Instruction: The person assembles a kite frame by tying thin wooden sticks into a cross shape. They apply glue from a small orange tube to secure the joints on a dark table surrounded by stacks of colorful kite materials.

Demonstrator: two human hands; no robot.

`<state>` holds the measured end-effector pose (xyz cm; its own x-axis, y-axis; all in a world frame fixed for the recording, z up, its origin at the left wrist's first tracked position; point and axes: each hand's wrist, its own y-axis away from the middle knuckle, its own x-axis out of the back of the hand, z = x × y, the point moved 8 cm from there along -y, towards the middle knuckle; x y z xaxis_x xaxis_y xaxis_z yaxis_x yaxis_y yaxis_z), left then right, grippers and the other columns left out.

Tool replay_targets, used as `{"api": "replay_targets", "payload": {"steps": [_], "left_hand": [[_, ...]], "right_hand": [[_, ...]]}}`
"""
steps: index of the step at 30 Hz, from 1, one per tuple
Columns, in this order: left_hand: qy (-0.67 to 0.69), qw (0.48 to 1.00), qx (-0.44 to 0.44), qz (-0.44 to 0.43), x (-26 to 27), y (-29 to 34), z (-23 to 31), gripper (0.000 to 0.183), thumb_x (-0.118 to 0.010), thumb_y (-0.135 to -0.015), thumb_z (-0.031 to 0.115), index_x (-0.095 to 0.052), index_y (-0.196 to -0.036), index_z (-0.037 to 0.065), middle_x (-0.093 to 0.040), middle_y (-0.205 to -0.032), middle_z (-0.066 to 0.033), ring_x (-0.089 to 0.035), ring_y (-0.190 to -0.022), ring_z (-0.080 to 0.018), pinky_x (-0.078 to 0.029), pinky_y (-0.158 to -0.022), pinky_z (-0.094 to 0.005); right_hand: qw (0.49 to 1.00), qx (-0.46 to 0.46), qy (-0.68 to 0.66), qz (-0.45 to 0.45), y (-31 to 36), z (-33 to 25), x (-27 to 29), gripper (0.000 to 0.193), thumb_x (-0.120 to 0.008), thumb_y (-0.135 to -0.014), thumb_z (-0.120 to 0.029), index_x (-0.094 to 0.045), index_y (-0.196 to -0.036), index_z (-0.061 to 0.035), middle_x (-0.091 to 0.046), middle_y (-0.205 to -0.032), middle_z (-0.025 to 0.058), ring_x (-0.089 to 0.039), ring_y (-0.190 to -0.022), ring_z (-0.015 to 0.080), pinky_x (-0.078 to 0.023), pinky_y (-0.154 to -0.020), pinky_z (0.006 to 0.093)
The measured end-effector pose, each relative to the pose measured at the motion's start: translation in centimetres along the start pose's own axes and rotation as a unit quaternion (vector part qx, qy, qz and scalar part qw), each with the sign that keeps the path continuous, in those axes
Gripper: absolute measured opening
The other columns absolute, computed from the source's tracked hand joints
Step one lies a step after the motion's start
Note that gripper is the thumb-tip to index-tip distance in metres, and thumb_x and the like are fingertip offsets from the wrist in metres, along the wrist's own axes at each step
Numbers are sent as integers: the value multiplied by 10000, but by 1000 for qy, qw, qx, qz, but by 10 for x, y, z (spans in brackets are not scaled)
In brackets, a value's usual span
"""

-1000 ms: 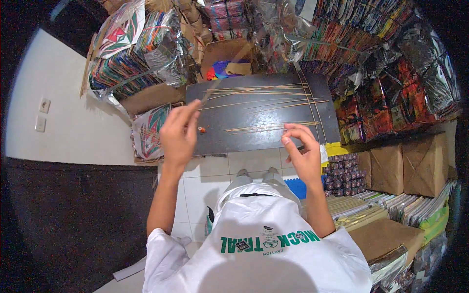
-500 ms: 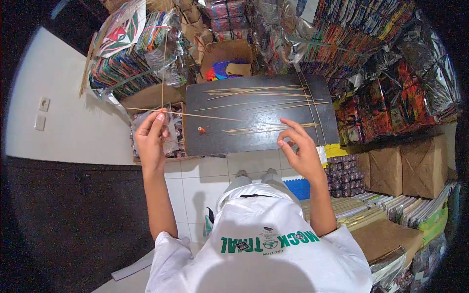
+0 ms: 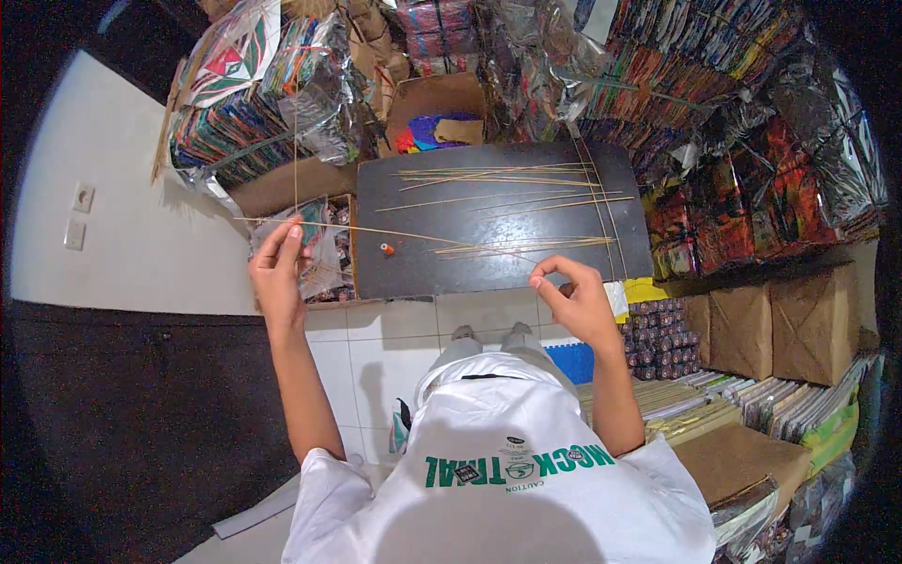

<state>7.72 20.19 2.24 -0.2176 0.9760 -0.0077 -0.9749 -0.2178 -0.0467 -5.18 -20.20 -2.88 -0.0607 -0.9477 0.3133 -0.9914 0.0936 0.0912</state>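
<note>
My left hand [image 3: 279,277] is closed in a pinch over the spot where two thin bamboo sticks cross. The upright stick [image 3: 296,150] points away from me; the crosswise stick [image 3: 385,231] reaches right over the black table [image 3: 404,277]. A bit of orange shows at the fingertips. At the table's front edge, my right hand [image 3: 584,301] has thumb and forefinger pinched together. What they hold, if anything, is too fine to make out. A small orange thread spool [image 3: 386,249] rests on the table between my hands, nearer the left.
Several loose bamboo sticks [image 3: 507,176] lie across the table. Two longer sticks [image 3: 609,211] cross its right end. An open box [image 3: 349,249] of small packets adjoins the left edge. A cardboard box [image 3: 437,99] and wrapped stacks [image 3: 648,89] stand behind; brown parcels [image 3: 813,320] sit at right.
My left hand has shifted slightly left and down with the crossed sticks. My right hand has dropped a little, and its raised, spread fingers have closed into a pinch.
</note>
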Motion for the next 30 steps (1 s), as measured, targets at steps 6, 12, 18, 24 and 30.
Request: {"api": "replay_targets", "payload": {"steps": [6,12,18,24,30], "left_hand": [[-18,1000,12,-16,-4,-9,-16,290,-696,-983,144,-690,-1242,13,-711,-1028,-37,-632,-769,-75,-514,-661,-220],[-69,996,63,-13,19,-22,-37,334,-668,-990,138,-648,-1311,48,-700,-1000,-26,-639,-860,-79,-510,-748,-228],[-219,950,-207,79,4,0,1,278,-665,-977,106,-669,-1244,29,-720,-1068,-70,-662,-976,-146,-518,-862,-275],[-204,923,-259,-199,-125,78,51,228,-703,-920,99,-719,-1135,27,-727,-1122,-129,-686,-1033,-233,-517,-938,-353],[-256,820,-247,-449,-195,126,41,272,-752,-876,158,-733,-1131,67,-731,-1077,-121,-688,-1039,-315,-502,-964,-448]], "right_hand": [[999,-3,-46,-12,-1,4,-2,104,-714,-934,-124,-716,-964,-24,-712,-825,12,-580,-565,34,-441,-477,226],[982,30,-158,-103,9,-11,-7,79,-725,-931,-117,-737,-956,-43,-732,-943,23,-590,-615,29,-431,-481,203],[981,95,-114,-124,9,-33,-11,73,-729,-905,-83,-740,-959,-35,-740,-987,45,-615,-705,37,-455,-529,205],[982,98,-79,-139,8,-34,-22,105,-735,-896,-121,-758,-988,-76,-752,-977,27,-647,-766,75,-471,-597,238],[980,116,-73,-146,8,-48,-26,110,-734,-897,-124,-752,-992,-71,-748,-984,35,-660,-777,95,-485,-604,250]]}}
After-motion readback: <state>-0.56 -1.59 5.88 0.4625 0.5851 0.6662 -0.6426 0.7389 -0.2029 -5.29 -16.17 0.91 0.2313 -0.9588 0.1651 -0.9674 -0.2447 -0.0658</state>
